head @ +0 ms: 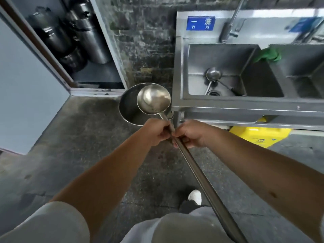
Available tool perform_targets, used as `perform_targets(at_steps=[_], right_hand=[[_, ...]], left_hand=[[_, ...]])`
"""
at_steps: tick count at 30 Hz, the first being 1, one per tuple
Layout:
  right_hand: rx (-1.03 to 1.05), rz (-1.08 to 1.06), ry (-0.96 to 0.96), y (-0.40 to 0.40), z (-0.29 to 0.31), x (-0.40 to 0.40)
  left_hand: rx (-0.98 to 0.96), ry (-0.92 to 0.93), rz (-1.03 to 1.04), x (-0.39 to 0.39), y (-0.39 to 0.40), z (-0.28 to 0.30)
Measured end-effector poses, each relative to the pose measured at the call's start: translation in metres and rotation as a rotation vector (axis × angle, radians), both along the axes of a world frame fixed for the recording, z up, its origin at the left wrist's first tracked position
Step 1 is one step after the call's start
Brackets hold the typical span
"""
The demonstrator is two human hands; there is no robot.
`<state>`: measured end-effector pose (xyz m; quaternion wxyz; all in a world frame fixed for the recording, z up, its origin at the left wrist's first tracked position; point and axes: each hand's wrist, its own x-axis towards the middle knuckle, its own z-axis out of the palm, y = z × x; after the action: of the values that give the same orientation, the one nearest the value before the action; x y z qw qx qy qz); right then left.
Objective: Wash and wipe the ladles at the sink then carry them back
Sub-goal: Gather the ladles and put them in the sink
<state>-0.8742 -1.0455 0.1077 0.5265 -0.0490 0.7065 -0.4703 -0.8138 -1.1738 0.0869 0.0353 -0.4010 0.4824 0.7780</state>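
A large steel ladle (153, 99) with a long handle is held out in front of me, its bowl facing up just left of the sink's corner. My left hand (157, 131) and my right hand (190, 134) both grip the handle close below the bowl, side by side. The handle runs back down toward my body. A smaller ladle (213, 74) lies in the left basin of the steel sink (180, 71), its handle pointing at the drain. A green cloth (268, 54) hangs over the divider between the two basins.
A steel basin (128, 104) stands on the floor beneath the held ladle. A tap (231, 23) rises behind the left basin. An open cabinet (84, 37) at the left holds big steel pots. A yellow floor sign (259, 135) lies under the sink.
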Motion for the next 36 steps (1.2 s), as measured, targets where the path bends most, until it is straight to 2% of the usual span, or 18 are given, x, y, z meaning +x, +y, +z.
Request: perform_targets(at_steps=[11, 20, 30, 36], right_hand=[[-0.027, -0.130, 0.081, 0.037, 0.028, -0.179], [0.065, -0.349, -0.010, 0.026, 0.000, -0.294], [0.143, -0.565, -0.054, -0.001, -0.017, -0.416], [0.166, -0.595, -0.100, -0.006, -0.044, -0.474]], left_hand=[[-0.010, -0.002, -0.098, -0.202, 0.032, 0.020], [-0.040, -0.114, -0.251, -0.344, 0.019, -0.016], [0.027, -0.120, -0.398, -0.482, -0.002, -0.029], [-0.051, -0.205, -0.467, -0.539, 0.003, -0.057]])
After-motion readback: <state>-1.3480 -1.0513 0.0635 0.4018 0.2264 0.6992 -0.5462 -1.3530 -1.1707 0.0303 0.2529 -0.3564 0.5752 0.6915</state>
